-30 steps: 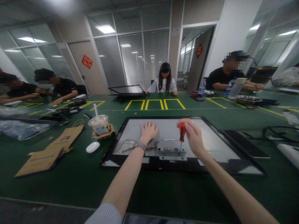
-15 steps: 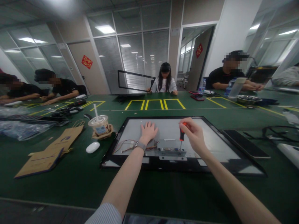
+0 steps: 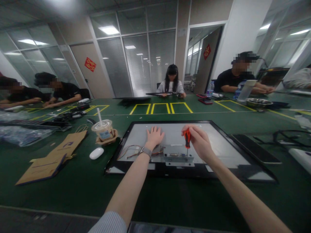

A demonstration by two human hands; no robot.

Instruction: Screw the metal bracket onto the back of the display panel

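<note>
A flat display panel (image 3: 218,144) in a black frame lies face down on the green table in front of me. My left hand (image 3: 154,136) rests flat on its grey back, fingers spread, a watch on the wrist. My right hand (image 3: 198,141) is closed round a red-and-black screwdriver (image 3: 187,138), held upright with its tip down on the small metal board housing (image 3: 178,155) near the panel's front edge. Thin coloured wires (image 3: 132,151) run from that housing toward the left.
A lidded drink cup with a straw (image 3: 103,128), a white mouse (image 3: 96,153) and a brown paper bag (image 3: 52,155) lie to the left. A dark flat panel (image 3: 254,148) and black cables (image 3: 289,139) lie to the right. Several other people sit round the table.
My right hand has shifted the screwdriver slightly left on the housing, turning it. The person across the table raised a black frame and has laid it flat again.
</note>
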